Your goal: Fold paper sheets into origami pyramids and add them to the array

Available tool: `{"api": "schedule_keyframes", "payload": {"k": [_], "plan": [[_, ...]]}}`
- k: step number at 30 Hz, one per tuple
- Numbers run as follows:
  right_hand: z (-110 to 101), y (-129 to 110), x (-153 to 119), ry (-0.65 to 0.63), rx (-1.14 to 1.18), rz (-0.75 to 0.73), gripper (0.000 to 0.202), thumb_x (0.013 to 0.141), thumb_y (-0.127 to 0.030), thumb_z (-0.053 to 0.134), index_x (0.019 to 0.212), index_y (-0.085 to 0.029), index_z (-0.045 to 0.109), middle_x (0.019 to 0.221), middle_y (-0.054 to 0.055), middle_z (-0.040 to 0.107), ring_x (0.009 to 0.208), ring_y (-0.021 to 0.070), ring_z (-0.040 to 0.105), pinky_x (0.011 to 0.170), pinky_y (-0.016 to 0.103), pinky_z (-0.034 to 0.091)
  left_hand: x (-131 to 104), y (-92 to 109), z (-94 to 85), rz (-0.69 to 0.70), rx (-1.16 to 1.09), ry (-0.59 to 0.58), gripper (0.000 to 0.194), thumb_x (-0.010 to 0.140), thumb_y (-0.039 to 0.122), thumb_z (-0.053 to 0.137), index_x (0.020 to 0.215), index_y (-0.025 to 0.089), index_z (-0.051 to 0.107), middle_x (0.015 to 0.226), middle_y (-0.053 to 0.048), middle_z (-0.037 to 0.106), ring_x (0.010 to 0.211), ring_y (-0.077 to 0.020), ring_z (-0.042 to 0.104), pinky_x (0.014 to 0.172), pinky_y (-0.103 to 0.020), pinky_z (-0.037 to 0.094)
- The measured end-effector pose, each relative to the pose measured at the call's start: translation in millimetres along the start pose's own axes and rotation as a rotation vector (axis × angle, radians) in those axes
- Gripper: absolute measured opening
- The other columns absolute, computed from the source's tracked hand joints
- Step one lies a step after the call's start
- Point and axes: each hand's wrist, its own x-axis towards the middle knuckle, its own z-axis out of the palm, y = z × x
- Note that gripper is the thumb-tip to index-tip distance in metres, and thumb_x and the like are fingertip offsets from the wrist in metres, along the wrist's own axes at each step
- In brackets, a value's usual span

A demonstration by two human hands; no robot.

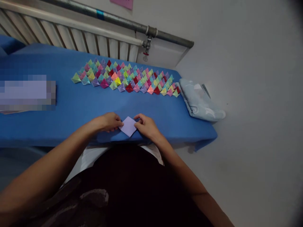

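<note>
A small lavender paper square [128, 126] is turned like a diamond near the front edge of the blue-covered table. My left hand [112, 122] pinches its left corner between thumb and fingers. At the right corner, my right hand [145, 125] grips the same paper, its index finger curved above the thumb. Beyond my hands stand several rows of small folded paper pieces [125, 78] in pink, red, green, yellow, blue and purple.
The blue table cover [71, 116] reaches a radiator [90, 42] and a pipe [123, 22] at the back. A folded pale blue cloth [201, 101] lies at the table's right end. At the left is a pixelated, blurred-out object [26, 93].
</note>
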Motion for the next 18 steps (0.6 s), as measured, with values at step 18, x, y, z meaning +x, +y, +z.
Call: {"api": "schedule_keyframes", "payload": {"k": [18], "plan": [[-6.9, 6.7, -8.9, 0.012, -0.446, -0.200, 0.027, 0.089, -0.024, 0.060, 0.116, -0.022, 0.067, 0.102, 0.006, 0.068, 0.089, 0.0204, 0.057, 0.077, 0.032, 0.039, -0.2, -24.8, 13.4, 0.672, 0.578, 0.291, 0.023, 0.093, 0.029, 0.053, 0.107, 0.021, 0.070, 0.108, -0.012, 0.066, 0.094, -0.0269, 0.060, 0.083, -0.036, 0.043]]}}
